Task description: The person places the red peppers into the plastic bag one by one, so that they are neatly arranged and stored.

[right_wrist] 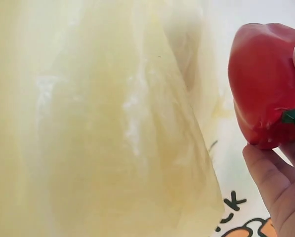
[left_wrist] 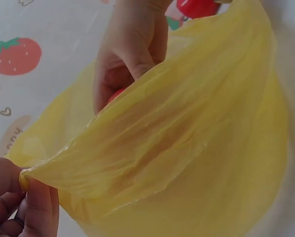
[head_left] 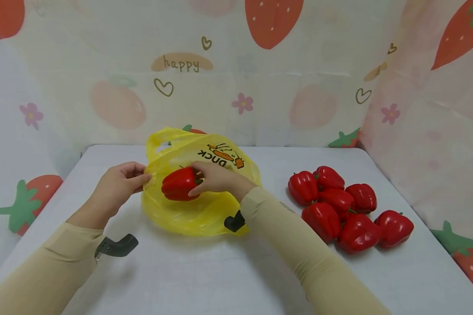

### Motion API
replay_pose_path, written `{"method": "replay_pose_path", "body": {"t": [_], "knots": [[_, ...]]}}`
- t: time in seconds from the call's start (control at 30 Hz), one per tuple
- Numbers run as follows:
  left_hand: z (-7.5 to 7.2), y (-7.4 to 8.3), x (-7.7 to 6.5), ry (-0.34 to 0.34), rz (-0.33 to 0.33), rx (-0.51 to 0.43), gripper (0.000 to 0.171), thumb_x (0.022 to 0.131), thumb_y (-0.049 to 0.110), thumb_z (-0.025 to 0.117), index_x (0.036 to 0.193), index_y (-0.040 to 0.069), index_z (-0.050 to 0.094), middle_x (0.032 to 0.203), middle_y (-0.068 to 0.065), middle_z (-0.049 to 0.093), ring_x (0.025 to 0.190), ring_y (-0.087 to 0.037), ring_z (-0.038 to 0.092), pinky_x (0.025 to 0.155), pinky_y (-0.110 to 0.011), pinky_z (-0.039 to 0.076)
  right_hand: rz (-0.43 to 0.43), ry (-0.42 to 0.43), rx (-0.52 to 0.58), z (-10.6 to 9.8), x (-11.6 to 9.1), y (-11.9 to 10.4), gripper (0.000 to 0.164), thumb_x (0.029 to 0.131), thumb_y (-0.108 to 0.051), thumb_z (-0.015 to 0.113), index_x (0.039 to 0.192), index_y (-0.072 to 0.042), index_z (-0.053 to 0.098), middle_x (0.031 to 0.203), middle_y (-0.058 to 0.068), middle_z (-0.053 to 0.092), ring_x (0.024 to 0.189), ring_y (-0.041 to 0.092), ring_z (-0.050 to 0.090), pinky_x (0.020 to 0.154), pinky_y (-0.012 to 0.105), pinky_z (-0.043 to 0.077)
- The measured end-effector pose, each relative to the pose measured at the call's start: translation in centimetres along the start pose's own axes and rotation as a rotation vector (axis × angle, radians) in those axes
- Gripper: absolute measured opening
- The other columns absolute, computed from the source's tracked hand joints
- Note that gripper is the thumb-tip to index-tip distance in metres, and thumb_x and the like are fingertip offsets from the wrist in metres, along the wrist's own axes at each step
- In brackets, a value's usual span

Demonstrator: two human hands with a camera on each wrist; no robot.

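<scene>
A yellow plastic bag [head_left: 189,218] with a printed duck stands on the white table, its mouth spread. My left hand [head_left: 120,186] pinches the rim of the bag on its left side, and the left wrist view shows the film [left_wrist: 162,163] stretched from those fingertips. With thumb and fingers my right hand [head_left: 214,177] grips a red bell pepper [head_left: 179,184] at its green-stem end, at the mouth of the bag. In the right wrist view the pepper [right_wrist: 268,79] lies beside the yellow film. From the left wrist side, the bag's near wall hides most of the pepper.
Several red bell peppers [head_left: 337,201] lie grouped on the right side of the white table [head_left: 181,271]. A patterned cloth [head_left: 260,87] with strawberries and hearts hangs behind. A black wrist mount [head_left: 120,246] juts from the left sleeve.
</scene>
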State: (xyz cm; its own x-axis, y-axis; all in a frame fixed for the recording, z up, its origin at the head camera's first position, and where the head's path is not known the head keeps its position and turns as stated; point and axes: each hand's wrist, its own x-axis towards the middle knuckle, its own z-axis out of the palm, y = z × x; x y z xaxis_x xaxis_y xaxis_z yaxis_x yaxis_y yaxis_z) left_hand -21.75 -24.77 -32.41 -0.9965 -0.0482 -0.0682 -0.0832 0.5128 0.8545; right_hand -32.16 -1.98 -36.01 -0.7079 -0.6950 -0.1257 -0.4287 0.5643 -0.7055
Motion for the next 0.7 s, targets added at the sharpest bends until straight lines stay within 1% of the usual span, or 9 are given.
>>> {"method": "replay_pose_path", "body": {"t": [0.17,0.33,0.43,0.7], "knots": [[0.0,0.0,-0.3,-0.006,-0.004,-0.008,0.042,0.091,0.034,0.055,0.118,0.002,0.052,0.115,-0.014,0.052,0.099,-0.022,0.055,0.081,-0.021,0.051,-0.012,-0.055,-0.044,0.9,0.6,-0.5,0.065,0.071,-0.033,0.077,0.127,-0.025,0.045,0.114,-0.011,0.052,0.106,0.008,0.048,0.09,0.024,0.044],[0.0,0.1,-0.1,-0.009,-0.009,-0.009,0.043,0.091,0.035,0.054,0.119,0.003,0.051,0.116,-0.014,0.052,0.102,-0.024,0.054,0.085,-0.025,0.049,-0.023,-0.102,-0.08,1.7,0.9,-0.7,0.062,0.072,-0.03,0.077,0.125,-0.024,0.047,0.113,-0.011,0.052,0.105,0.008,0.047,0.093,0.023,0.042],[0.0,0.1,0.0,-0.012,-0.013,-0.006,0.043,0.091,0.036,0.054,0.119,0.004,0.051,0.116,-0.013,0.051,0.103,-0.024,0.053,0.086,-0.027,0.048,-0.016,-0.129,-0.097,2.0,1.0,-0.6,0.062,0.072,-0.03,0.077,0.125,-0.023,0.046,0.113,-0.01,0.052,0.105,0.008,0.047,0.094,0.023,0.041],[-0.1,-0.1,0.1,-0.016,-0.003,-0.01,0.043,0.091,0.035,0.054,0.119,0.003,0.051,0.116,-0.013,0.051,0.101,-0.022,0.054,0.084,-0.024,0.049,0.021,-0.142,-0.082,2.0,0.9,-0.3,0.067,0.074,-0.026,0.076,0.131,-0.021,0.043,0.12,-0.008,0.051,0.108,0.009,0.047,0.097,0.026,0.039]]}}
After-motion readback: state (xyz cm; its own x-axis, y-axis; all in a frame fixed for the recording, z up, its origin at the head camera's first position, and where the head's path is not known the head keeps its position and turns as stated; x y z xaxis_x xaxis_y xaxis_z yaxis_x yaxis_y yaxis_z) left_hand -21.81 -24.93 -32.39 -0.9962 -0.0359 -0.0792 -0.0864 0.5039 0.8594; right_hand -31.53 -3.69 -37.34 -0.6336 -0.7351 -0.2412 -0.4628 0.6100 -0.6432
